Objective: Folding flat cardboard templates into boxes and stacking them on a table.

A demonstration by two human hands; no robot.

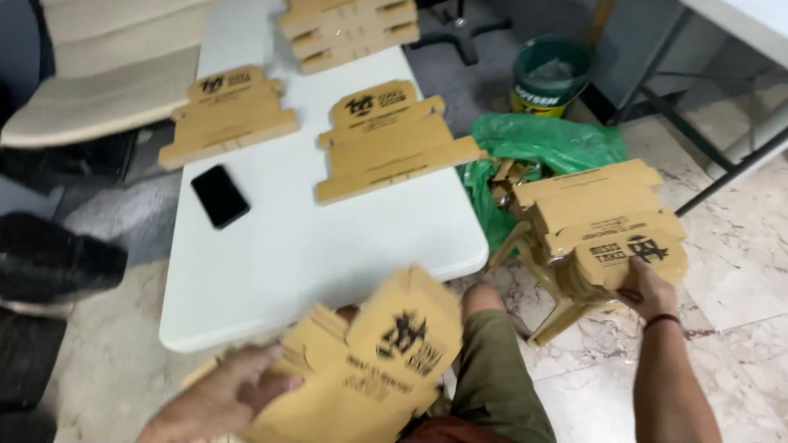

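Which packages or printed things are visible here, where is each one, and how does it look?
Flat box: in left hand, tan, black print.
Box stack: on stool at right, under right hand, tan.
Two box piles: on white table, tan, stepped outline.
Far pile: table's far end.
Bucket: on floor, green, yellow band.
Phone: on table, screen dark.

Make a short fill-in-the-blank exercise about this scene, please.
1. The flat black phone lies on the white ____.
2. The right hand touches a stack of flat brown cardboard boxes resting on a ____.
3. The crumpled plastic bag on the floor is ____.
4. The left hand holds a brown ____ box blank.

Missing words: table; stool; green; cardboard
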